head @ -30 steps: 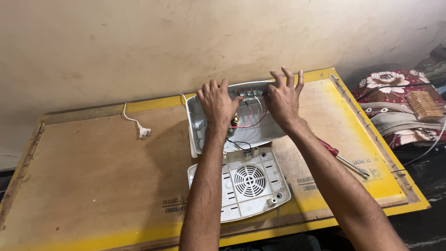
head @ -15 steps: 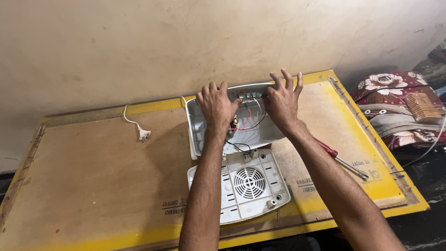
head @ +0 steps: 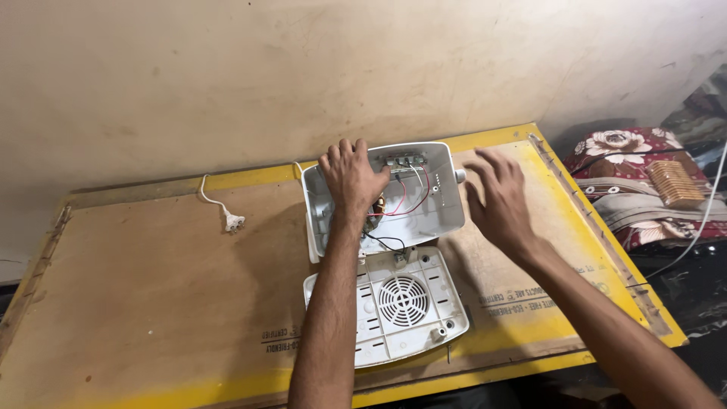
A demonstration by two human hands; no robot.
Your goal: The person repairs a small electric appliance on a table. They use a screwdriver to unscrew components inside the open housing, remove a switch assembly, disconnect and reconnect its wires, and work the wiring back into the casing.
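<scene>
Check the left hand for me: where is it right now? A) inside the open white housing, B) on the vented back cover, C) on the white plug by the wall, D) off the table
A: the left hand rests inside the open white housing, over its wires, above the vented back cover.

Left hand (head: pixel 351 179) conceals part of the open white plastic casing's (head: pixel 439 216) interior; component beneath possibly a coil. Both forearms cut off at bottom edge.
</scene>
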